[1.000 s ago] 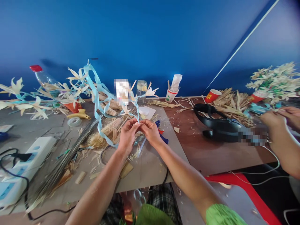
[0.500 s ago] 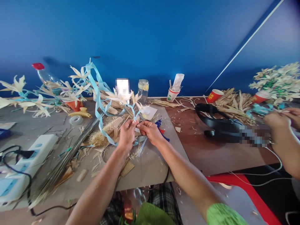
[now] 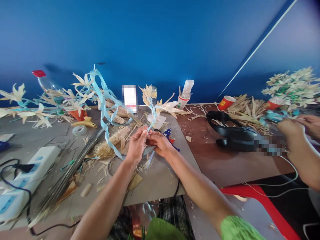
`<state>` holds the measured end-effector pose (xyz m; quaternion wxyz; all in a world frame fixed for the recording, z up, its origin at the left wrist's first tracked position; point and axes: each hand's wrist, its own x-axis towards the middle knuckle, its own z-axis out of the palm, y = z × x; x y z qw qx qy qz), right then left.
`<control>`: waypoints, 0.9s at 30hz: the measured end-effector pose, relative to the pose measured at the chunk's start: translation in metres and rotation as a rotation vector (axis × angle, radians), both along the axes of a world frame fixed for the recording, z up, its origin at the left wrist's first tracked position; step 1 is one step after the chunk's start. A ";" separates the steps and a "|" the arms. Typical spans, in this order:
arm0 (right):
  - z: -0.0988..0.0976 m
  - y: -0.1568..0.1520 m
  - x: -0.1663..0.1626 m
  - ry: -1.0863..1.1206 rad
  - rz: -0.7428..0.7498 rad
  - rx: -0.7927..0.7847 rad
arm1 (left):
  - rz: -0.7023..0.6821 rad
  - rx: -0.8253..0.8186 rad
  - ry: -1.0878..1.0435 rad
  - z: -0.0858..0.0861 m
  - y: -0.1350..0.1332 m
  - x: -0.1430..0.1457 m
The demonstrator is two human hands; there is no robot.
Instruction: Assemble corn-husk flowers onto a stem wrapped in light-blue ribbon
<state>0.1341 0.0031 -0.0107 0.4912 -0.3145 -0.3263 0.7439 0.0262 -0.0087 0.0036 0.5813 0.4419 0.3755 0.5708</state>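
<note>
My left hand [image 3: 136,145] and my right hand [image 3: 160,143] meet over the grey board [image 3: 160,176], fingers pinched together on the stem of a corn-husk flower sprig [image 3: 155,105]. The sprig stands up from my fingers, its stem wrapped in light blue ribbon, pale petals spread at the top. A long light blue ribbon [image 3: 103,100] loops away to the left from my hands. Dried corn cobs [image 3: 120,133] and husk scraps lie just left of my left hand.
Finished husk flowers [image 3: 45,106] lie at the left with a bundle of thin wires [image 3: 70,170], a tape roll [image 3: 79,129] and a power strip [image 3: 25,176]. Paper cups [image 3: 182,100], black headgear [image 3: 232,133] and husks sit right. Another person's hands [image 3: 297,133] work at the far right.
The flower sprig has swung from leaning left to standing upright and slightly right above my hands. My hands stay pinched together in nearly the same place.
</note>
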 end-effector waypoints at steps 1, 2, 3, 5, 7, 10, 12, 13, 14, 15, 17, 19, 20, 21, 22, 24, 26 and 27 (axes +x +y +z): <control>-0.001 0.001 0.000 0.003 -0.014 0.001 | 0.052 0.054 0.061 0.000 0.000 0.000; -0.002 0.001 -0.001 0.002 -0.030 0.003 | 0.102 0.105 0.122 0.001 0.001 0.001; -0.003 0.001 -0.002 -0.003 -0.047 0.009 | 0.144 0.150 0.180 0.001 0.001 0.001; -0.003 0.001 -0.004 -0.029 -0.079 0.045 | 0.206 0.227 0.281 -0.001 0.002 0.002; -0.003 -0.001 -0.006 -0.066 -0.122 0.103 | 0.261 0.270 0.356 -0.004 0.002 0.002; -0.001 -0.002 -0.005 -0.146 -0.202 0.201 | 0.320 0.229 0.345 -0.008 0.002 0.003; 0.000 -0.003 -0.003 -0.254 -0.269 0.271 | 0.316 0.187 0.290 -0.009 0.001 0.003; 0.001 -0.003 -0.002 -0.343 -0.312 0.317 | 0.303 0.172 0.273 -0.009 0.001 0.004; 0.002 -0.004 -0.001 -0.451 -0.360 0.373 | 0.291 0.158 0.269 -0.008 0.000 0.004; 0.003 -0.004 0.001 -0.573 -0.404 0.434 | 0.283 0.140 0.271 -0.006 0.000 0.004; 0.004 -0.006 0.002 -0.812 -0.467 0.551 | 0.267 0.101 0.272 -0.003 -0.001 0.004; 0.004 -0.008 0.001 -0.997 -0.504 0.646 | 0.243 0.069 0.248 0.001 -0.001 0.002; 0.003 -0.009 0.001 -1.071 -0.517 0.692 | 0.226 0.056 0.233 0.002 0.000 0.001; 0.003 -0.010 0.000 -1.137 -0.528 0.742 | 0.208 0.042 0.219 0.002 0.000 0.000; 0.002 -0.011 -0.001 -1.192 -0.543 0.792 | 0.192 0.025 0.210 0.002 0.000 -0.001; 0.001 -0.012 -0.002 -1.259 -0.556 0.872 | 0.171 -0.002 0.198 0.001 0.001 -0.003; 0.000 -0.013 -0.002 -1.263 -0.549 0.897 | 0.166 -0.009 0.206 -0.001 0.002 -0.004; 0.000 -0.014 -0.003 -1.243 -0.537 0.891 | 0.172 -0.005 0.219 -0.002 0.002 -0.004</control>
